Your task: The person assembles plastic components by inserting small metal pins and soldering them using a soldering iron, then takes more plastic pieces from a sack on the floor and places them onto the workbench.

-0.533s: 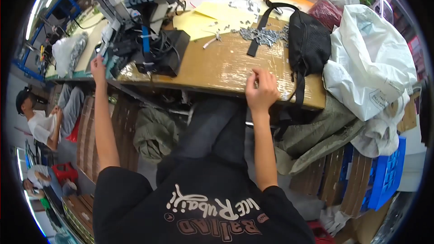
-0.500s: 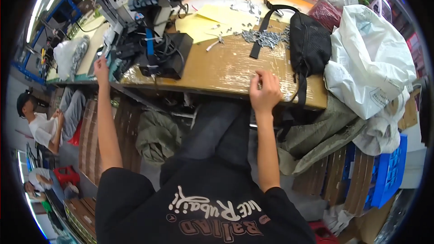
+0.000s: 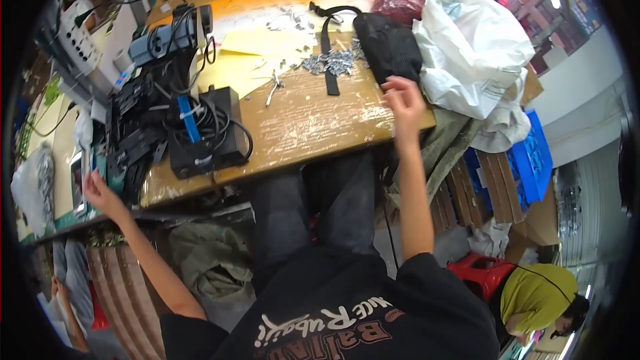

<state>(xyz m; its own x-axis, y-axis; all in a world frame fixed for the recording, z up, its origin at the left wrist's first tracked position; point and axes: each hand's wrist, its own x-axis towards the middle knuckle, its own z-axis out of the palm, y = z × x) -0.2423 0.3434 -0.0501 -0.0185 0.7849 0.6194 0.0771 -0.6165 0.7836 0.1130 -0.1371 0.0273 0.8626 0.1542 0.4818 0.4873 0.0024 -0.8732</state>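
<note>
At the table's left end, my left hand (image 3: 100,193) is beside a phone-like device (image 3: 77,177) with a dark face and pale edge. Its fingers look loosely bent and a little apart; whether they touch the device is hard to tell. Over the table's right edge, my right hand (image 3: 404,99) hovers with loosely curled, parted fingers and nothing in them. Just beyond it lies a black mesh bag (image 3: 388,43), its strap (image 3: 331,67) stretched to the left. Small grey metal-looking pieces (image 3: 333,62) form a pile next to that strap.
Black cables and a dark box (image 3: 223,110) crowd the table's left half. Yellow sheets (image 3: 260,47) lie mid-table. A white plastic sack (image 3: 473,47) stands at the right, above blue crates (image 3: 530,157). Other people's hands work at the far side; a person in yellow-green (image 3: 537,297) is at lower right.
My view has turned to the right, so the table looks tilted. My right hand has moved right, toward the bag's lower end. My left hand is still by the device, fingers looser.
</note>
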